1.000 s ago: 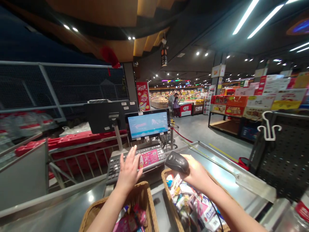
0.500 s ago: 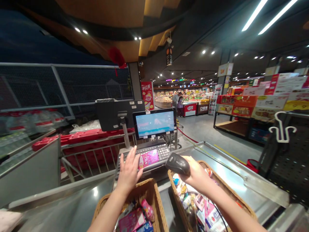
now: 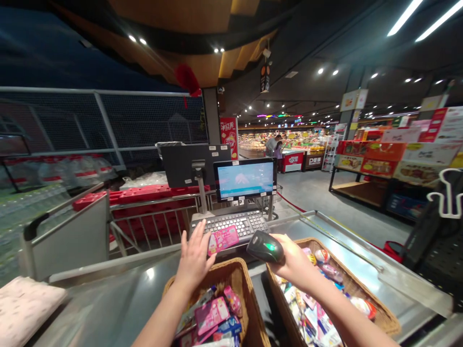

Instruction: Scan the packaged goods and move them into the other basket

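Note:
My left hand (image 3: 195, 253) is over the front left of the black keyboard (image 3: 237, 222), palm down. A flat pink packet (image 3: 224, 239) sticks out from between its thumb and fingers, and part of its edge is hidden by them. My right hand (image 3: 289, 260) is wrapped round a black handheld barcode scanner (image 3: 265, 246), whose head points left toward the packet. A green light glows on top of the scanner. Below my left forearm a wicker basket (image 3: 253, 308) holds pink and blue packets. Under my right forearm stands a second wicker basket (image 3: 390, 324) with many small packaged goods.
A lit touchscreen (image 3: 246, 179) stands behind the keyboard, with the back of another monitor (image 3: 181, 166) to its left. The metal counter (image 3: 119, 299) runs beneath everything. A pale speckled cloth item (image 3: 27, 308) lies at far left. A white hook (image 3: 448, 195) hangs at right.
The view has swung left, so the surroundings sit further right. The packet has stayed with my left hand while the keyboard shifted behind it. A green light now shows on the scanner.

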A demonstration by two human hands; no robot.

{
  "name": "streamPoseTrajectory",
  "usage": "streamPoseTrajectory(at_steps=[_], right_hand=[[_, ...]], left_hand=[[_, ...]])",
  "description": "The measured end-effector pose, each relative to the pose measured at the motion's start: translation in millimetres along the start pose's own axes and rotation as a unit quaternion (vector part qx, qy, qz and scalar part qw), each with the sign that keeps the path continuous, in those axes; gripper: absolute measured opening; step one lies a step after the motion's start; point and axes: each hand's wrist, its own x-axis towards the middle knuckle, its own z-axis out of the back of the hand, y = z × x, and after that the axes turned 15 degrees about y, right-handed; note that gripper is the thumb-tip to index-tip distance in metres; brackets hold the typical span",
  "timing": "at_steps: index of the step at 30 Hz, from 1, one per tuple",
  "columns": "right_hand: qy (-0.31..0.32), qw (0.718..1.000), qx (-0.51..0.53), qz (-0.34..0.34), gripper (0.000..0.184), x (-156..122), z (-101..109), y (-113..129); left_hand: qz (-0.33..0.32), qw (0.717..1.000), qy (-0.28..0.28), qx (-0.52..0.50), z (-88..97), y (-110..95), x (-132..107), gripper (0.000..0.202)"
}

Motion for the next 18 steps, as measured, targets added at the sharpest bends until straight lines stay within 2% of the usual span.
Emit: streamPoseTrajectory(at_steps=[6, 12, 18], right_hand=[[0.010, 1.000, 0.011, 0.024, 0.048, 5.7, -20.7, 9.7], [0.044, 0.998, 0.006, 0.047, 0.036, 10.6, -38.9, 23.2], [0.076, 0.996, 0.008, 0.048, 0.037, 14.4, -58.8, 33.9]], left_hand=[[0.012, 1.000, 0.023, -0.005, -7.9, 17.6, -30.7, 0.041], [0.018, 0.998, 0.060, -0.023, -12.0, 30.6, -66.8, 0.039], [0.014, 0.994, 0.109, -0.026, -29.2, 46.0, -105.6, 0.043]])
